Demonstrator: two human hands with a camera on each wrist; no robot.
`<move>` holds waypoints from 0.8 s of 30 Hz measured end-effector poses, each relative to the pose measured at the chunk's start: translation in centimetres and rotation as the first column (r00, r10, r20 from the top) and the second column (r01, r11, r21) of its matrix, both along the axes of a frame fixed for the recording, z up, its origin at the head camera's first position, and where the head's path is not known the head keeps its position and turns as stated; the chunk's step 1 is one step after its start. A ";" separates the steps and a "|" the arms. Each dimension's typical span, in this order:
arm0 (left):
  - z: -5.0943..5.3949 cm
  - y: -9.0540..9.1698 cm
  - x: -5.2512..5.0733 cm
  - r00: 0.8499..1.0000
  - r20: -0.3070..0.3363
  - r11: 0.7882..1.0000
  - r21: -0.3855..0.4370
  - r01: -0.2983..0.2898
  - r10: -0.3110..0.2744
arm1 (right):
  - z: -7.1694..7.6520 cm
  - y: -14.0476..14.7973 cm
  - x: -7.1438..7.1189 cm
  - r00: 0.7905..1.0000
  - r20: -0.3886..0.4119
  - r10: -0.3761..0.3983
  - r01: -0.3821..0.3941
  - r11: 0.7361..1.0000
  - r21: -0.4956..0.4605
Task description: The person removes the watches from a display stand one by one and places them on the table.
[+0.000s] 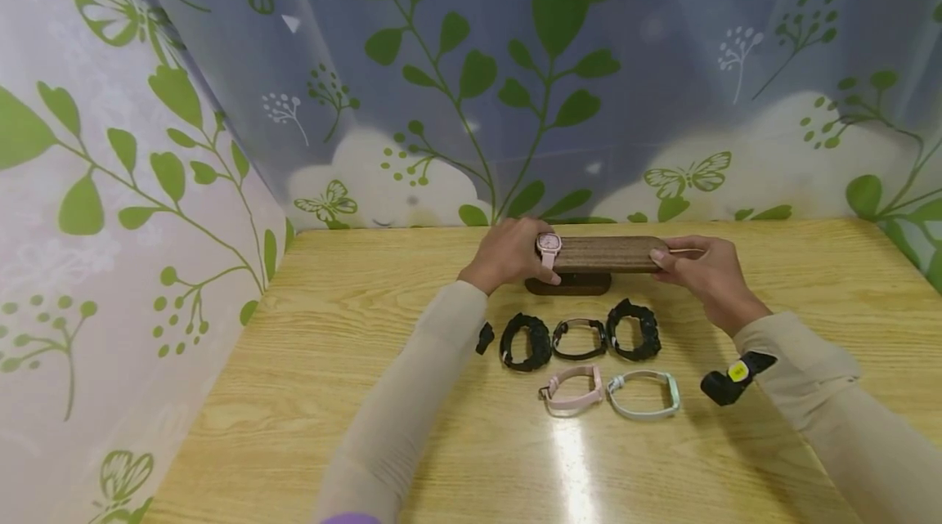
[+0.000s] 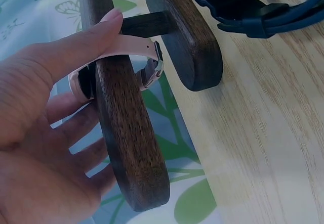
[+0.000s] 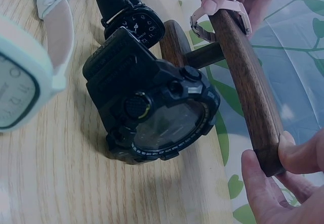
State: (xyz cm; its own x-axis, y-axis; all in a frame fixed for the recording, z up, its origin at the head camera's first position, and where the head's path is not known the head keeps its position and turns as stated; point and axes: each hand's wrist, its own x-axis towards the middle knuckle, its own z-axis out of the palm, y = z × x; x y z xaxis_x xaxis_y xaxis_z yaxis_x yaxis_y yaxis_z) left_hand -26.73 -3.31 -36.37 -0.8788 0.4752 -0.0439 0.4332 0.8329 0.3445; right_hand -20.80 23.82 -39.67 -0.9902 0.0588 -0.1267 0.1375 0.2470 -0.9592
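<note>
My left hand (image 1: 508, 253) holds a pink-strapped watch (image 1: 549, 244) at the left part of a dark wooden watch stand's bar (image 1: 611, 254). In the left wrist view, the strap (image 2: 126, 45) loops round the bar, with the thumb on it and the fingers behind the watch. The bar's right end is pinched between thumb and fingers of my right hand (image 1: 706, 275). Below the bar, the stand's base (image 1: 570, 287) rests on the table. A chunky black watch (image 3: 172, 128) lies near the stand in the right wrist view.
In front of the stand, black watches (image 1: 540, 342) stand in a row. Nearer lie a pink watch (image 1: 576, 404) and a mint watch (image 1: 674, 391). A small black piece (image 1: 484, 338) is partly hidden by the left arm. Patterned cloth (image 1: 456, 99) hangs behind the wooden table (image 1: 316, 393).
</note>
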 end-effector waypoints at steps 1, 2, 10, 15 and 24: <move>0.0 0.0 0.0 1.000 0.001 1.000 0.001 -0.001 0.001 | 0.0 0.0 0.0 1.000 0.000 0.000 0.000 1.000 0.001; 0.0 0.1 0.0 1.000 0.003 1.000 0.001 -0.002 0.002 | 0.0 0.0 0.0 1.000 -0.001 0.000 0.000 1.000 0.000; -0.3 -0.5 -0.2 1.000 -0.007 1.000 0.013 -0.001 0.002 | 0.0 0.0 0.0 1.000 -0.009 -0.001 0.001 1.000 -0.003; -0.3 -1.3 -0.1 1.000 0.005 1.000 0.013 -0.015 0.015 | -0.1 -0.1 0.0 1.000 -0.006 -0.005 0.005 1.000 -0.005; -0.4 -3.1 -0.1 1.000 0.014 0.999 0.030 -0.021 0.021 | 0.0 0.0 0.0 1.000 -0.004 -0.008 0.008 1.000 0.005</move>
